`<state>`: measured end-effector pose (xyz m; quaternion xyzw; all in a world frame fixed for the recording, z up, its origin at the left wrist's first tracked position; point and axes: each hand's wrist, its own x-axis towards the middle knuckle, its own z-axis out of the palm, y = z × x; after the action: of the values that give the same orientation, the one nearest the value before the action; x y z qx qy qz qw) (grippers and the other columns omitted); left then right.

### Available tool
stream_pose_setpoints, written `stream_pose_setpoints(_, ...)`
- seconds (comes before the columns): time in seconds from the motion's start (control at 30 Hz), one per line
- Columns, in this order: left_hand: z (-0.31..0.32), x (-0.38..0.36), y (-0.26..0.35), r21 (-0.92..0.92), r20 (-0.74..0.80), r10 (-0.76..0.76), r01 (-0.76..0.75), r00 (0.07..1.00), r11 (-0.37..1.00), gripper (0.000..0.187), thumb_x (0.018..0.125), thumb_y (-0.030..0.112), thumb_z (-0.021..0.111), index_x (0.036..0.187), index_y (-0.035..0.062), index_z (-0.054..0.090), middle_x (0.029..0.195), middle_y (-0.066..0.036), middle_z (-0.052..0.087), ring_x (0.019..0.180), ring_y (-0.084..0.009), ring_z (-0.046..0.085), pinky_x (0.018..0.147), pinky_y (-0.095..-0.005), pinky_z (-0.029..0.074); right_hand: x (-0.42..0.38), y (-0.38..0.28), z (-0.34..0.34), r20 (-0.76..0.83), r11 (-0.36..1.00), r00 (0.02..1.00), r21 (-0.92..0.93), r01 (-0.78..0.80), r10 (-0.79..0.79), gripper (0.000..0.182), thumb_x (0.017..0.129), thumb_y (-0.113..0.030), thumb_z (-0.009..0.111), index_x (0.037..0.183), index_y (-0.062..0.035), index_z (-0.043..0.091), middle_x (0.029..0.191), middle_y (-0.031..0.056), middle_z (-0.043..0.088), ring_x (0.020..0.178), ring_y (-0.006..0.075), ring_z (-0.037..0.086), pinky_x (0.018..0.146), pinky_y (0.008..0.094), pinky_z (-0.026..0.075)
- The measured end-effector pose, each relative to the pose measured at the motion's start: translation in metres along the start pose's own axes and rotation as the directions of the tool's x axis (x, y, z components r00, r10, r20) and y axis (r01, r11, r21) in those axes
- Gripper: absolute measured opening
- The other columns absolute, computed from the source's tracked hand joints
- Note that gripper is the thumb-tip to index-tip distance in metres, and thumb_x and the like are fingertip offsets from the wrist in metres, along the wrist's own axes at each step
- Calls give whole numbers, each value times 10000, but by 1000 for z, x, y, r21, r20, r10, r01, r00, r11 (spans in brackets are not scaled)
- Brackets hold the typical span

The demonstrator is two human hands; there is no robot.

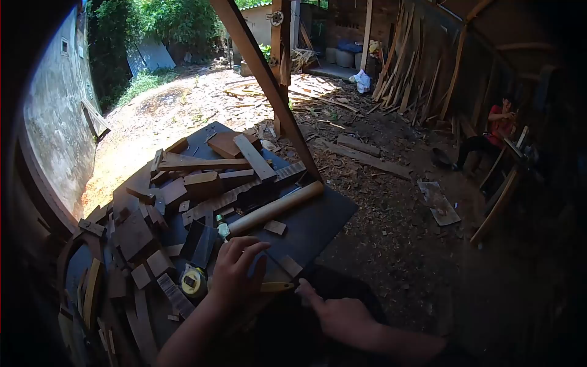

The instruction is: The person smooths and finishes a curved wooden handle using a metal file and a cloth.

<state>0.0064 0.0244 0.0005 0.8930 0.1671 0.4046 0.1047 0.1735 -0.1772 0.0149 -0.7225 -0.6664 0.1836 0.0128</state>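
Note:
My left hand (237, 269) hovers over the near side of the cluttered table, fingers apart and slightly bent, with nothing visible in them. Just left of it lies a yellow tape measure (194, 282). A narrow yellow handle (277, 286) with a small hole near its end lies between my two hands. My right hand (342, 315) is low at the table's near edge, its index finger extended towards that handle's end. Its other fingers look curled, and what they hold, if anything, is hidden in shadow. Small wooden blocks (290, 265) lie beyond the hands.
A long rounded wooden rod (278, 208) lies across the dark tabletop (333, 214), a small green object (222, 227) at its near end. Wood offcuts (137, 235) crowd the left. A slanted post (269, 85) rises behind. A person in red (501, 119) sits far right.

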Motion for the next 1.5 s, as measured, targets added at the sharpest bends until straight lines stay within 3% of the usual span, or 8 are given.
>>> stream_pose_setpoints(0.07, 2, -3, -2, -13, 12, -15, 15, 1000, 1000, 334, 855, 1, 726, 1174, 93, 690, 1139, -132, 650, 1080, -345, 653, 919, -433, 539, -17, -1, -7, 101, 998, 993, 8, -61, 59, 857, 911, -124, 592, 1669, -75, 194, 749, 170, 718, 684, 369, 747, 625, 472, 612)
stream_pose_setpoints(0.17, 5, 1, -1, -27, 22, -31, 31, 999, 999, 334, 859, 9, 725, 1179, 94, 689, 1143, -135, 647, 1082, -347, 651, 919, -435, 536, -5, 0, -8, 61, 999, 998, 32, -26, 24, 866, 915, -137, 596, 1674, -85, 183, 757, 175, 720, 683, 377, 745, 622, 471, 613)
stream_pose_setpoints(0.27, 6, 0, -1, -6, -10, -16, 16, 1000, 1000, 301, 861, 55, 739, 1155, 102, 699, 1108, -112, 663, 1022, -321, 658, 877, -431, 523, 37, 5, 10, -149, 994, 983, -14, 108, -109, 778, 960, -127, 554, 1659, -55, 219, 684, 153, 708, 574, 333, 724, 530, 501, 591)
stream_pose_setpoints(0.57, 4, 1, -4, -42, 48, -71, 73, 996, 996, 307, 876, 23, 715, 1176, 80, 687, 1148, -138, 642, 1099, -351, 646, 935, -439, 529, -1, -6, -17, 97, 999, 995, -30, -18, 21, 767, 967, -95, 537, 1659, -37, 212, 698, 156, 715, 632, 322, 746, 561, 454, 607)
stream_pose_setpoints(0.77, 3, -1, -5, -10, 36, -79, 79, 996, 997, 297, 900, 29, 696, 1192, 78, 680, 1153, -149, 644, 1099, -352, 650, 943, -445, 524, 44, -3, 4, -123, 995, 988, -51, 85, -91, 768, 968, -101, 537, 1663, -45, 215, 664, 156, 703, 540, 326, 713, 509, 463, 590)
stream_pose_setpoints(0.97, 6, 0, -8, -13, 41, -114, 115, 993, 993, 257, 930, 103, 686, 1185, 75, 674, 1126, -125, 654, 1047, -328, 658, 887, -441, 496, -7, 0, 2, -71, 1000, 997, -14, 6, -7, 793, 946, -112, 565, 1664, -76, 229, 672, 149, 703, 545, 339, 712, 515, 479, 587)
stream_pose_setpoints(1.17, 15, -4, -16, -117, 32, -191, 193, 981, 974, 224, 959, 87, 651, 1181, 65, 679, 1102, -134, 656, 1029, -356, 658, 892, -442, 502, 42, -7, 5, -148, 990, 988, -135, 27, -47, 893, 868, -68, 630, 1671, -109, 243, 681, 131, 673, 594, 347, 700, 572, 462, 581)
stream_pose_setpoints(1.5, 16, -1, -19, -57, 77, -84, 89, 993, 994, 232, 960, 14, 609, 1180, 50, 671, 1100, -155, 650, 1032, -371, 654, 901, -443, 515, 29, -6, -6, -133, 987, 989, -156, 44, -66, 791, 926, -135, 617, 1654, -96, 309, 632, 112, 667, 537, 315, 694, 504, 452, 563)
